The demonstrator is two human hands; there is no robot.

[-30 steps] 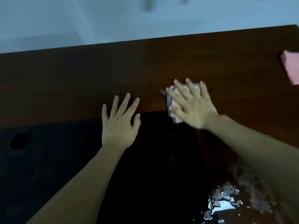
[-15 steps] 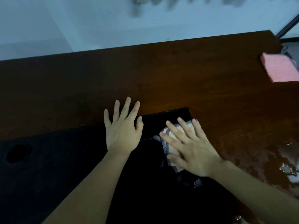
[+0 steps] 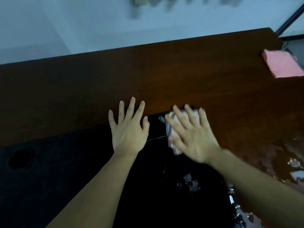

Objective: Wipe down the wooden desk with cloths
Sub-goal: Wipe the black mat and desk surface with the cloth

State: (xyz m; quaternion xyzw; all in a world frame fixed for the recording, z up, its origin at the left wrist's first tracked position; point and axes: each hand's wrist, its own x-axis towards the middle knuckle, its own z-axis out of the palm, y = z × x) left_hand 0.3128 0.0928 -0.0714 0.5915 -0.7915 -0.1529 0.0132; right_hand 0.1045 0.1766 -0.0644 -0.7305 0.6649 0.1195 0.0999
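The dark brown wooden desk (image 3: 164, 76) fills the view, with a black mat (image 3: 65, 178) covering its near left part. My right hand (image 3: 192, 135) lies flat with straight fingers on a folded grey-white cloth (image 3: 169, 129) and presses it onto the mat's far right corner, at the border with the wood. The hand hides most of the cloth. My left hand (image 3: 130, 129) rests flat and spread on the mat's far edge, its fingertips reaching the wood. A pink cloth (image 3: 284, 65) lies untouched at the desk's far right corner.
Wet patches (image 3: 294, 163) glisten on the wood at the right, and droplets (image 3: 190, 181) shine on the mat under my right forearm. A round hole (image 3: 20, 159) sits in the mat at the left. A pale wall runs behind the desk's far edge.
My right hand slid the cloth toward me onto the mat, then away again to the mat's far corner. My left hand stayed flat in place. The view shifted slightly.
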